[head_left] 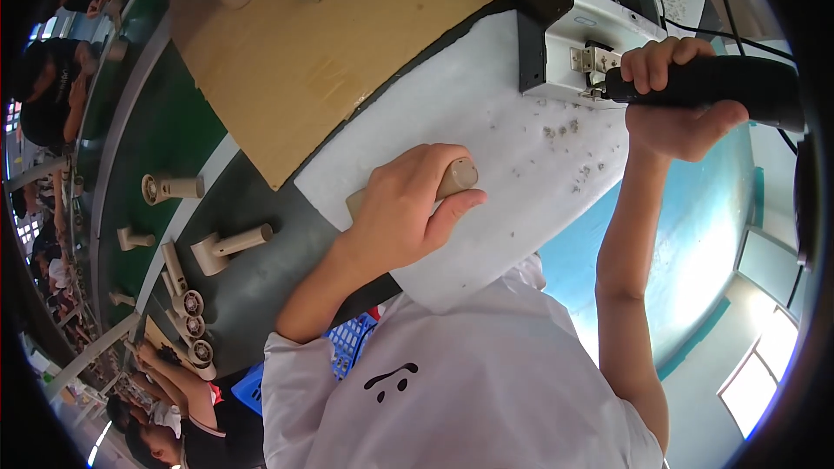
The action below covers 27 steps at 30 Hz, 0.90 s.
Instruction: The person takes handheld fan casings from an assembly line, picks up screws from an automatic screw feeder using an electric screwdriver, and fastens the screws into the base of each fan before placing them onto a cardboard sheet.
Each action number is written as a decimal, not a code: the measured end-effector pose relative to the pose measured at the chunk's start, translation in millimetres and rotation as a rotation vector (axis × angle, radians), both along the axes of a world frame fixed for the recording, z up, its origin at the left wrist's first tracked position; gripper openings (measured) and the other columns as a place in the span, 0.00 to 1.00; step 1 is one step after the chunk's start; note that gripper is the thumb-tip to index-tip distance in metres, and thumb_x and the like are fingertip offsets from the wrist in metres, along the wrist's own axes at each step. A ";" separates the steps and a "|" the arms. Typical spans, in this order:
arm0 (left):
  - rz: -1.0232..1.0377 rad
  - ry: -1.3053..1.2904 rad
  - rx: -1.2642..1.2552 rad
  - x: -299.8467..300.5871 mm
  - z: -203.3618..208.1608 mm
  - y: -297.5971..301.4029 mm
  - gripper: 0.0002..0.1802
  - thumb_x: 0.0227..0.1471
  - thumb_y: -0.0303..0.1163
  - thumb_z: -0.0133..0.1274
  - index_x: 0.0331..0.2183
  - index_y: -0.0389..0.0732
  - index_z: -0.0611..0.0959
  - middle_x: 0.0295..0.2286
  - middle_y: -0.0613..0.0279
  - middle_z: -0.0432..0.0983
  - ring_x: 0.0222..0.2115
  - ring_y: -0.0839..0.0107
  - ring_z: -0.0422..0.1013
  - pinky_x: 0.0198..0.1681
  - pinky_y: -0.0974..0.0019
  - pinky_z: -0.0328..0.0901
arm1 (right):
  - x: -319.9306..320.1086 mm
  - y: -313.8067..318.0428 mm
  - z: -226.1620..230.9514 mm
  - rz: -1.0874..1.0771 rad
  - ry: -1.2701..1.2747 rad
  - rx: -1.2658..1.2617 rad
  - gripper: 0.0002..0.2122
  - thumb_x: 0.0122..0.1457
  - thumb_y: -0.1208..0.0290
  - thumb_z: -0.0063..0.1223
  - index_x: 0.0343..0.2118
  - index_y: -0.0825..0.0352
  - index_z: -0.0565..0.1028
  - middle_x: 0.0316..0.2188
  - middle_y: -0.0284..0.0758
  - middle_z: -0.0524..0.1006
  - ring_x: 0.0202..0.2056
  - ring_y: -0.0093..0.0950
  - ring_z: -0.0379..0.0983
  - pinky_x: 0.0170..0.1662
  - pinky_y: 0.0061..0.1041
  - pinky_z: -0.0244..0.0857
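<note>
In my left hand (pixel 404 200) is a beige hairdryer-shaped handheld fan (pixel 461 175); my fingers wrap its body and the rounded end shows past my thumb. Most of it is hidden in my palm, just over a white foam sheet (pixel 452 122). My right hand (pixel 673 100) grips a black electric screwdriver (pixel 738 91), which lies sideways. The screwdriver's tip meets the front of a white screw feeder (pixel 569 56); whether a screw sits on the tip is too small to tell.
Small dark screws (pixel 573 126) are scattered on the foam. Brown cardboard (pixel 321 61) lies beyond it, with beige parts at its far edge. Several beige fans (pixel 230 247) lie on the green conveyor and dark table at left. A blue crate (pixel 347 343) is below; other people work along the line.
</note>
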<state>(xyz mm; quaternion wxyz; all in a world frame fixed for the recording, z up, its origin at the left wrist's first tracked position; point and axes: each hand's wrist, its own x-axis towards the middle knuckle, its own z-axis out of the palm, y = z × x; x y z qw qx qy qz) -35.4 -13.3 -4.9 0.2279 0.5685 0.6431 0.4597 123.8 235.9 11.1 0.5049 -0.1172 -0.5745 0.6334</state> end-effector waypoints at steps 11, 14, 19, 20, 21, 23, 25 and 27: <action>0.016 -0.013 0.071 8.2 -3.8 2.1 0.15 0.50 0.31 0.59 0.37 0.37 0.74 0.24 0.57 0.73 0.22 0.60 0.71 0.24 0.63 0.66 | -9.7 3.3 3.0 -0.090 -0.150 -0.088 0.37 0.50 0.26 0.40 0.34 0.66 0.66 0.19 0.31 0.63 0.19 0.24 0.57 0.28 0.28 0.57; 0.018 0.104 0.082 5.8 -2.6 3.0 0.14 0.50 0.30 0.58 0.38 0.37 0.74 0.24 0.57 0.73 0.21 0.60 0.70 0.23 0.63 0.65 | -4.6 -11.5 2.8 0.185 -0.039 -0.313 0.36 0.51 0.27 0.39 0.35 0.66 0.64 0.18 0.29 0.62 0.18 0.21 0.56 0.28 0.26 0.55; 0.020 -0.024 0.097 7.5 -2.1 4.6 0.11 0.49 0.24 0.54 0.37 0.33 0.76 0.25 0.55 0.74 0.20 0.63 0.70 0.25 0.70 0.66 | -9.6 -75.6 24.3 0.555 0.260 -0.185 0.29 0.53 0.33 0.48 0.35 0.60 0.60 0.21 0.25 0.62 0.22 0.18 0.59 0.31 0.21 0.57; 0.030 -0.018 0.089 6.5 -3.5 2.9 0.11 0.49 0.24 0.54 0.37 0.33 0.76 0.25 0.55 0.74 0.20 0.63 0.70 0.25 0.70 0.66 | -14.5 -79.4 22.4 0.576 0.283 -0.179 0.29 0.53 0.33 0.48 0.35 0.59 0.60 0.22 0.25 0.62 0.23 0.18 0.60 0.31 0.21 0.57; 0.038 -0.036 0.086 5.5 -5.3 0.9 0.11 0.49 0.24 0.54 0.37 0.33 0.76 0.25 0.55 0.74 0.20 0.63 0.70 0.25 0.70 0.66 | -18.6 -81.9 20.1 0.596 0.305 -0.172 0.29 0.53 0.34 0.48 0.35 0.59 0.60 0.22 0.24 0.62 0.23 0.18 0.60 0.32 0.21 0.57; 0.047 -0.054 0.084 4.6 -7.0 -0.8 0.11 0.49 0.24 0.54 0.37 0.33 0.76 0.26 0.55 0.74 0.20 0.63 0.70 0.25 0.70 0.66 | -23.0 -82.0 15.7 0.608 0.324 -0.164 0.29 0.53 0.34 0.49 0.35 0.59 0.60 0.23 0.24 0.63 0.23 0.18 0.61 0.32 0.21 0.57; 0.044 -0.019 0.123 4.3 -7.9 -0.2 0.11 0.48 0.24 0.54 0.37 0.33 0.76 0.26 0.56 0.74 0.20 0.64 0.70 0.25 0.70 0.66 | -25.7 -82.4 15.4 0.615 0.338 -0.151 0.29 0.53 0.34 0.50 0.35 0.59 0.60 0.23 0.24 0.63 0.23 0.18 0.61 0.32 0.21 0.57; 0.046 -0.016 0.126 4.6 -9.5 -1.1 0.12 0.48 0.25 0.55 0.37 0.33 0.76 0.25 0.56 0.74 0.19 0.64 0.70 0.24 0.70 0.65 | -29.1 -85.4 17.0 0.582 0.370 -0.192 0.29 0.52 0.34 0.51 0.35 0.59 0.60 0.22 0.24 0.63 0.23 0.18 0.61 0.32 0.21 0.57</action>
